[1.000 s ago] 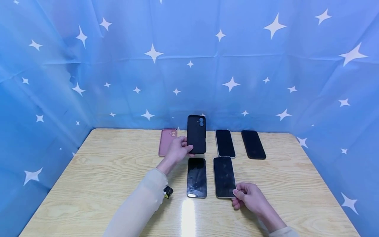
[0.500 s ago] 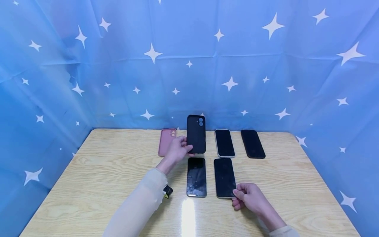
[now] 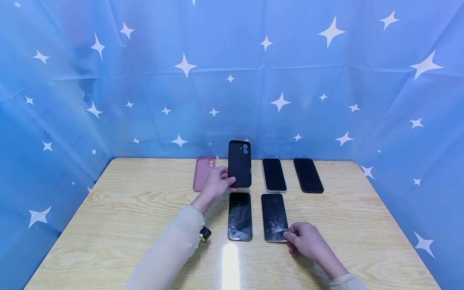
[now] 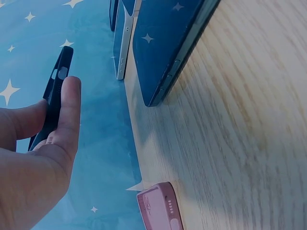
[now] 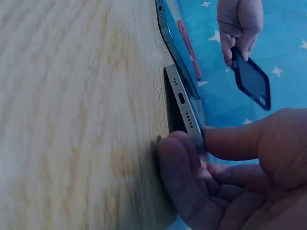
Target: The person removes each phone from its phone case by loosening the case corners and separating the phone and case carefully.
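My left hand point(image 3: 216, 184) pinches a black phone case point(image 3: 239, 164) by its lower left edge and holds it up above the table, its hollow inside facing me. The left wrist view shows the case point(image 4: 56, 86) edge-on between thumb and fingers. Nearer to me, my right hand point(image 3: 305, 241) pinches the near right corner of a dark-screened phone point(image 3: 274, 217), thumb on the screen side. In the right wrist view, the bottom edge of this phone point(image 5: 184, 105), with its charging port, is slightly raised off the wood. Left of it lies another phone point(image 3: 240, 217), screen up.
At the back of the wooden table point(image 3: 119, 225) lie a pink phone case point(image 3: 203, 173), a white-edged phone point(image 3: 274, 174) and a black phone point(image 3: 308, 175). A blue curtain point(image 3: 152, 88) with white stars hangs behind and along the sides.
The phone in my right hand has tilted; its far end sits slightly lower in view and a reflection now shows on its screen. My left hand keeps the black case almost still.
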{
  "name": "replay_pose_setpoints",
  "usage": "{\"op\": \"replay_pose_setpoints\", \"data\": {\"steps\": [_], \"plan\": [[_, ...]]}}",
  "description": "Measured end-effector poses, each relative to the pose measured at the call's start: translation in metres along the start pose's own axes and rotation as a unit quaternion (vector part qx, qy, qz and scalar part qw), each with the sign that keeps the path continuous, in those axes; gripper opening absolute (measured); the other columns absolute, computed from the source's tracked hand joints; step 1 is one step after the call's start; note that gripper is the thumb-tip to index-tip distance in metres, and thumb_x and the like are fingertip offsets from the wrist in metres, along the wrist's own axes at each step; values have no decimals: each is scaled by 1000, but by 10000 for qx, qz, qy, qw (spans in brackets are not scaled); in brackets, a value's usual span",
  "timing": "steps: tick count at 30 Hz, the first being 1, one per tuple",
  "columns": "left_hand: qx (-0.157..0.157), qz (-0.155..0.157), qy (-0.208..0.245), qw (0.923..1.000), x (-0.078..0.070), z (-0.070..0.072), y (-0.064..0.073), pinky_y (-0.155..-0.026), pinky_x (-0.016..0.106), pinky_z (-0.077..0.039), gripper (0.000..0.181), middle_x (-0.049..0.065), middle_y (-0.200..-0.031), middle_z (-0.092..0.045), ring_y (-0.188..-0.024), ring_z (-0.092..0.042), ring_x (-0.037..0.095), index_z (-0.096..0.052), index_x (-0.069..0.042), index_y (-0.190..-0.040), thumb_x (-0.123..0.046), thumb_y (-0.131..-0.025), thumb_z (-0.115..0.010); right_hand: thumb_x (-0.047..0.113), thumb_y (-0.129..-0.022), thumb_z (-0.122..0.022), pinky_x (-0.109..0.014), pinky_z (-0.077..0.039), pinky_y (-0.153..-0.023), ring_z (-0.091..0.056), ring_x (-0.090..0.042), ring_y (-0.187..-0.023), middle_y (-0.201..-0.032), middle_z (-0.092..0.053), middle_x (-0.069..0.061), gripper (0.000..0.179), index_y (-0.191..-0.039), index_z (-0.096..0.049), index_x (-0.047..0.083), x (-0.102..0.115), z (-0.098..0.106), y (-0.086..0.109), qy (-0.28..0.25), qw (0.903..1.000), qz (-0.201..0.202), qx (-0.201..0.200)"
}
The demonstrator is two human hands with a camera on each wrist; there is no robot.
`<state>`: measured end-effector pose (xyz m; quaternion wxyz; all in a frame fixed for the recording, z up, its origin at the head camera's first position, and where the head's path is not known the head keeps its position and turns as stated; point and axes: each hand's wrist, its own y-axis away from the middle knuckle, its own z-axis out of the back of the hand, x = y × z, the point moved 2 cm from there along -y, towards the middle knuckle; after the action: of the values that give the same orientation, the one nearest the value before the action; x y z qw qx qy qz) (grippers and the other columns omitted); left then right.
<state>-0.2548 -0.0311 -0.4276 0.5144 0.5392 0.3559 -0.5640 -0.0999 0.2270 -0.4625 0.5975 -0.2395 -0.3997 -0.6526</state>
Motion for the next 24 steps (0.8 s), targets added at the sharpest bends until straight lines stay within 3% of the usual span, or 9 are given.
{"op": "replay_pose_setpoints", "data": {"steps": [6, 24], "plan": [[-34, 26, -11, 10000, -1, -1, 0, -74, 34, -67, 24, 23, -113, -68, -104, -72, 34, -60, 4, -126, 1, -102, -61, 9, -96, -70, -24, -50, -50, -58, -14, -50, -54, -60, 1, 29, -70, -58, 8, 5, 1, 1, 878, 9956, -81, -307], [-63, -89, -186, 9998, 1, -1, -2, -75, 37, -67, 22, 23, -108, -69, -96, -73, 32, -60, 7, -123, 3, -101, -61, 5, -95, -70, -28, -58, -46, -61, -16, -47, -52, -59, -3, 30, -68, -57, 4, 8, 0, 0, 787, 9963, -224, -251]]}}
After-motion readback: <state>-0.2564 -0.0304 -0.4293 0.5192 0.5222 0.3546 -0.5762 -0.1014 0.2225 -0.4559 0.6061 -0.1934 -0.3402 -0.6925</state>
